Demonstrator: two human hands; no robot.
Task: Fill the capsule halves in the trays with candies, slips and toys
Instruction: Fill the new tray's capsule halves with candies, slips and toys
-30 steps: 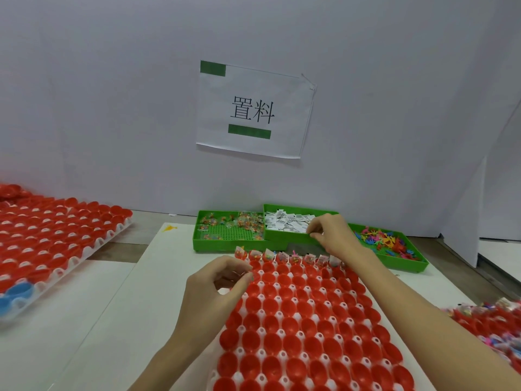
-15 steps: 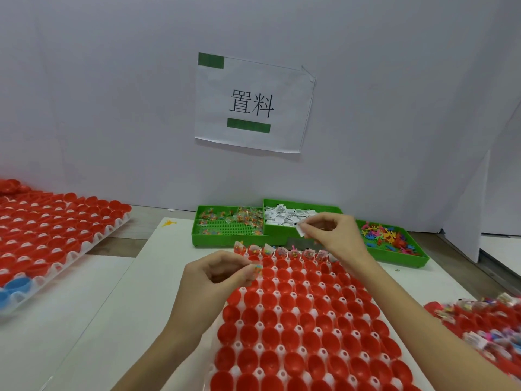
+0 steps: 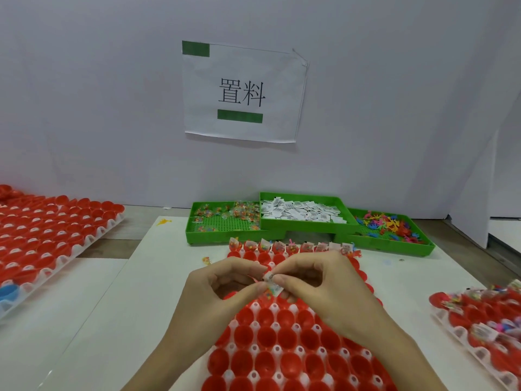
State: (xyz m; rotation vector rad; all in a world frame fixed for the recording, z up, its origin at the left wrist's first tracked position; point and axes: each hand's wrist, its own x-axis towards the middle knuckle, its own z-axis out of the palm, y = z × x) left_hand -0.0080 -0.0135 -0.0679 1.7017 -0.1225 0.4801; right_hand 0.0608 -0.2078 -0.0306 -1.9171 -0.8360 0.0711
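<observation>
A white tray of red capsule halves point(image 3: 284, 340) lies in front of me; its far row holds candies, slips and toys. Above it my left hand point(image 3: 217, 289) and my right hand point(image 3: 324, 286) meet. Between their fingertips they pinch a white paper slip point(image 3: 275, 283) together with a small clear candy packet point(image 3: 267, 293). At the back stand three green bins: candy packets point(image 3: 225, 214) on the left, paper slips point(image 3: 298, 211) in the middle, coloured plastic toys point(image 3: 389, 225) on the right.
A second tray of empty red halves point(image 3: 48, 235) sits at the left, with a blue half point(image 3: 8, 292) at its near edge. A filled tray point(image 3: 485, 314) lies at the right. One loose candy packet point(image 3: 206, 260) rests on the white table. A paper sign point(image 3: 242, 91) hangs on the back wall.
My right hand came back from the slip bin with a slip and met my left hand over the tray. The view moved closer to the table.
</observation>
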